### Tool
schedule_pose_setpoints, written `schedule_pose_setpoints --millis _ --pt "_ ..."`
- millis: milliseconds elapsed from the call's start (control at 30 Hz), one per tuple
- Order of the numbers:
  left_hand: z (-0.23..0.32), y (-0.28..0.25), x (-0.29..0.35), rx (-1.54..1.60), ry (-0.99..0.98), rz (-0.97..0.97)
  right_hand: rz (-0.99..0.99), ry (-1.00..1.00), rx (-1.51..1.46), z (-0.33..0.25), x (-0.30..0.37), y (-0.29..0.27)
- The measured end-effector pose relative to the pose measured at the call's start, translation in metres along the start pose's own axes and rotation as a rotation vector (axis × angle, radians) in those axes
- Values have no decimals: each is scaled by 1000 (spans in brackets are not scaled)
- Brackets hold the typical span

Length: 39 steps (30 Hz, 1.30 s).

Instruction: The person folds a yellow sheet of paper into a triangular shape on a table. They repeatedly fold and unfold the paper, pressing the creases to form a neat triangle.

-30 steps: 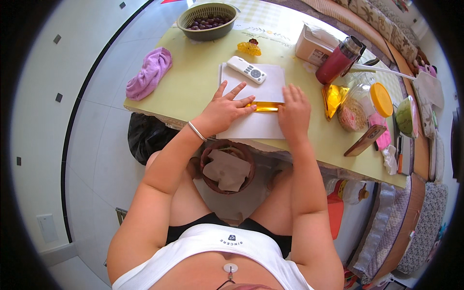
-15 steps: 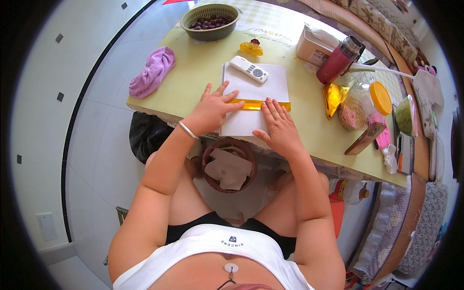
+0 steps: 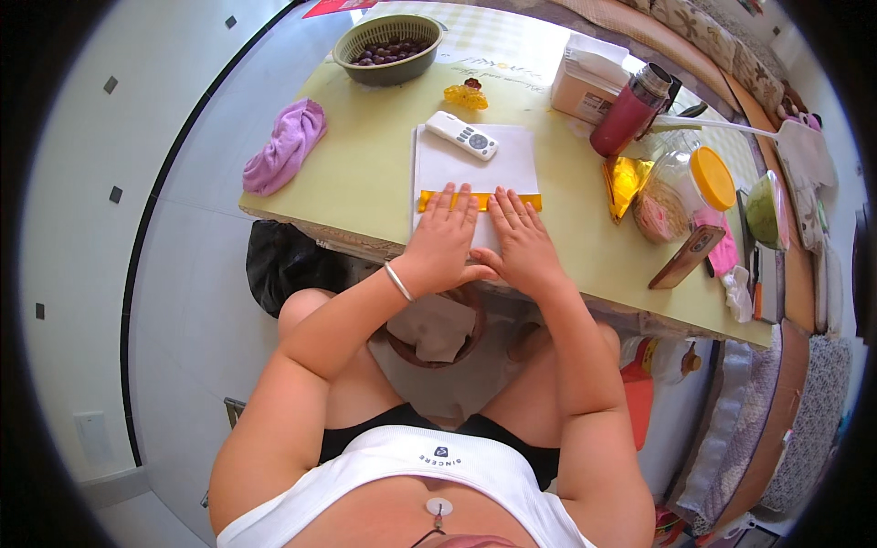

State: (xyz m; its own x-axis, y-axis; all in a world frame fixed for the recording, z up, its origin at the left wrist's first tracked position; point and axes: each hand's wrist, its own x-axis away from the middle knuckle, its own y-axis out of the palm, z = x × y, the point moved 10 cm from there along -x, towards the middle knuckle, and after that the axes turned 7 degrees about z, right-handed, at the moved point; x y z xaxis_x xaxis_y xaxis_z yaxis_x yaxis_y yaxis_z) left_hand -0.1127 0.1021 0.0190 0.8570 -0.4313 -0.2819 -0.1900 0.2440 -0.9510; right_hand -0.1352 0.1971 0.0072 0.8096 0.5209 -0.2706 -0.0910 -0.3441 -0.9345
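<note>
A narrow strip of shiny gold foil [image 3: 482, 204] lies across a stack of white paper sheets [image 3: 468, 173], near the front edge of the pale yellow table [image 3: 365, 164]. The left hand [image 3: 441, 242] rests flat, with its fingers straight and almost together, and their tips are on the strip. The right hand [image 3: 527, 247] is also spread flat, with its fingertips on the strip just beside. Both hands are open and grip nothing; the two thumbs are very near each other.

On the upper part of the sheets lies a white plastic remote control [image 3: 461, 136], whose dark button marks are too small to read. Beyond it is a yellow hair clip [image 3: 467, 95], and behind this, dark cursive lettering [image 3: 498, 67] is printed on the table surface. To the right there is a light brown cardboard box [image 3: 583, 89] with a small printed label, not legible to me, and near it a dark red metal flask [image 3: 625, 117] leans. The person's white ribbed top [image 3: 384, 461] carries a small dark emblem with one printed word.
</note>
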Motion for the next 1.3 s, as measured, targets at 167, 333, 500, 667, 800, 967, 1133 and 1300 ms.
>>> schedule_pose_setpoints --millis 167,333,500,667,800,967,1133,1300 --pt "-20 -5 16 -106 -125 -52 -17 96 -20 8 2 -8" --pt "-25 -8 25 -92 -117 16 -30 148 14 13 4 -11" --pt "-27 -14 29 -137 -149 17 -18 172 -6 20 5 -13" --pt "-28 -21 29 -134 -128 60 65 114 38 24 4 -19" --pt "-29 -28 23 -186 -115 67 64 113 -45 33 2 -29" --pt "-28 -37 16 -217 -122 156 127 240 -199 53 6 -36" --pt "-36 -39 4 -186 -137 172 304 212 -185 70 5 -60" --pt "-49 -39 -7 -87 -186 173 362 95 -101 57 -10 -68"
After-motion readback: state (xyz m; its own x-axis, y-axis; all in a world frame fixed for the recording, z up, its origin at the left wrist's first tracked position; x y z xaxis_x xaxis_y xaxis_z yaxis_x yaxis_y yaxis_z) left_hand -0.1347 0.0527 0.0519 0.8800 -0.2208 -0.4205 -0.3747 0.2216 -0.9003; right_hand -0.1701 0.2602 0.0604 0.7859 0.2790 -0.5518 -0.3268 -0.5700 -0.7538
